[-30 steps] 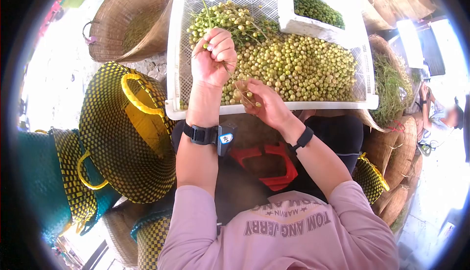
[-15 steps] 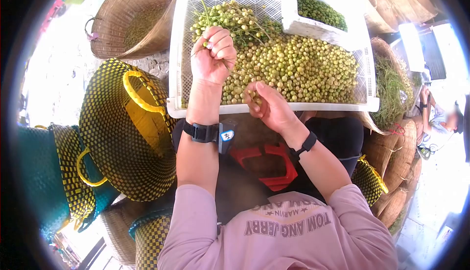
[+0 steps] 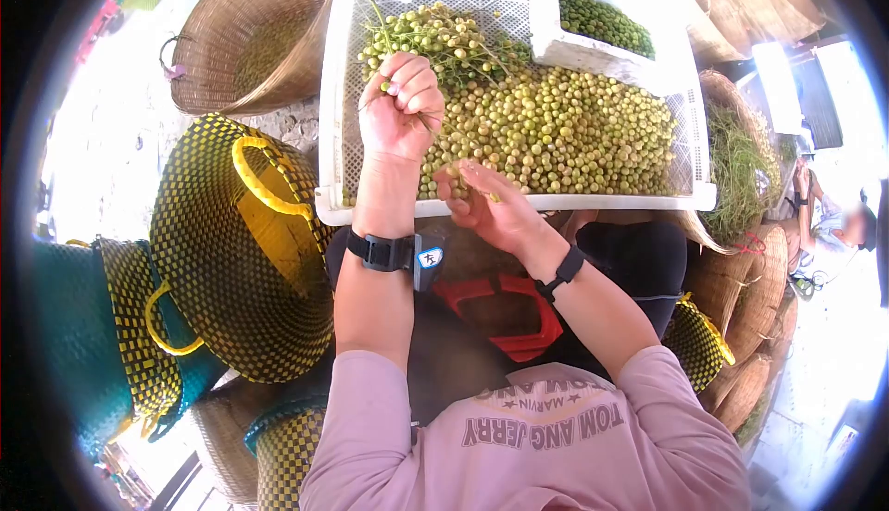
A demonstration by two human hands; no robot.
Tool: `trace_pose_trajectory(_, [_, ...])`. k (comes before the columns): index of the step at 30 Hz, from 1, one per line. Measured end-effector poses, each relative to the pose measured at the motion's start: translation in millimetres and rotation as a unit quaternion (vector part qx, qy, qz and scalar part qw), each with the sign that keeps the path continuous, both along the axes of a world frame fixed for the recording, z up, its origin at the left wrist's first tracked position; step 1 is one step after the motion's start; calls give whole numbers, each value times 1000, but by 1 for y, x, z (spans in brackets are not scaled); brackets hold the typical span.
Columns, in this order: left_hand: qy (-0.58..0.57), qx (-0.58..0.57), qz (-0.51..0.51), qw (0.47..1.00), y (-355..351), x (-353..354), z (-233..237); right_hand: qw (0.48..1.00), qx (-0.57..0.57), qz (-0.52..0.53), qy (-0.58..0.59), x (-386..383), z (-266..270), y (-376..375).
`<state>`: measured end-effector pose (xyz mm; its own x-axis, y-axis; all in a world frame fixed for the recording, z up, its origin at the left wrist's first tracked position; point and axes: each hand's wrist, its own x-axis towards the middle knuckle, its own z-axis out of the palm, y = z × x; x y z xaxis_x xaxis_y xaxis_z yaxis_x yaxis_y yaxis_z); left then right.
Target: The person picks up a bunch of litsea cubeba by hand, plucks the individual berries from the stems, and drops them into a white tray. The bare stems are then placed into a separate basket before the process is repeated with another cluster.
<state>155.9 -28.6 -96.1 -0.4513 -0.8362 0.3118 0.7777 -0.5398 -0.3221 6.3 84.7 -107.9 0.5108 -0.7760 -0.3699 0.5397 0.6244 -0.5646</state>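
Note:
My left hand (image 3: pixel 401 106) is closed around a thin green stem (image 3: pixel 373 6) that sticks up past my fingers, over the left part of a white perforated tray (image 3: pixel 331 141). Lower and to the right, my right hand (image 3: pixel 491 204) is above the tray's front edge, its fingers curled loosely around small round fruits that are partly hidden. Many loose yellow-green fruits (image 3: pixel 565 127) spread across the tray. Behind my left hand is a heap of fruit still on stems (image 3: pixel 444 43). A white foam box (image 3: pixel 593 53) holding darker green fruits (image 3: pixel 607 22) stands at the tray's back right.
A black-and-yellow woven basket (image 3: pixel 204 261) stands left of the tray, with a wicker basket (image 3: pixel 199 62) behind it. Green stalks (image 3: pixel 736 173) fill a basket at the right. A red plastic object (image 3: pixel 519 312) lies below the tray. Another person (image 3: pixel 829 229) is at the far right.
My right hand has shifted slightly left, closer to my left wrist, and its fingers are a little more spread. My left hand has barely moved.

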Motion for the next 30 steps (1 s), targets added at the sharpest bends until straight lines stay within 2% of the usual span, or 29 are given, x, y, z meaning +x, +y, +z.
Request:
trace_pose_trajectory(7, [-3, 11, 15, 1000, -4, 9, -4, 999, -19, -24, -26, -10, -6, 3])
trace_pose_trajectory(9, [-8, 8, 28, 1000, -5, 11, -4, 997, 14, -72, 34, -26, -6, 3])
trace_pose_trajectory(11, [-31, 2, 67, 997, -4, 14, -4, 988, -27, -136, 63, -53, -9, -12])
trace_pose_trajectory(13, [-33, 9, 75, 997, -3, 17, -4, 944, -186, -170, 212, -77, -8, -31])
trace_pose_trajectory(14, [-34, 15, 78, 996, -3, 15, -4, 943, -187, -172, 213, -85, -10, -40])
trace_pose_trajectory(15, [-32, 11, 75, 997, -5, 14, -5, 784, -366, -205, 457, -89, -6, -49])
trace_pose_trajectory(16, [-32, 12, 72, 997, -6, 15, -7, 532, -501, -215, 648, -92, -2, -54])
trace_pose_trajectory(17, [-33, 13, 71, 997, -7, 15, -9, 550, -492, -209, 642, -94, 0, -51])
trace_pose_trajectory(19, [-41, 15, 78, 996, -8, 12, -8, 752, -359, -130, 537, -73, 24, -29])
trace_pose_trajectory(20, [-45, 15, 83, 995, -8, 11, -9, 810, -346, -115, 459, -61, 22, -20])
trace_pose_trajectory(21, [-51, 16, 86, 995, -8, 11, -11, 811, -343, -118, 460, -52, 23, -12])
trace_pose_trajectory(23, [-48, 16, 76, 996, -9, 10, -12, 798, -380, -33, 467, -40, 29, -3])
trace_pose_trajectory(27, [-42, 27, 67, 997, -7, 12, -10, 788, -393, -42, 472, -35, 31, 5])
trace_pose_trajectory(29, [-37, 33, 68, 996, -7, 13, -10, 766, -475, -85, 424, -38, 32, 7])
trace_pose_trajectory(30, [-32, 37, 68, 996, -7, 14, -10, 766, -476, -83, 423, -39, 33, 5])
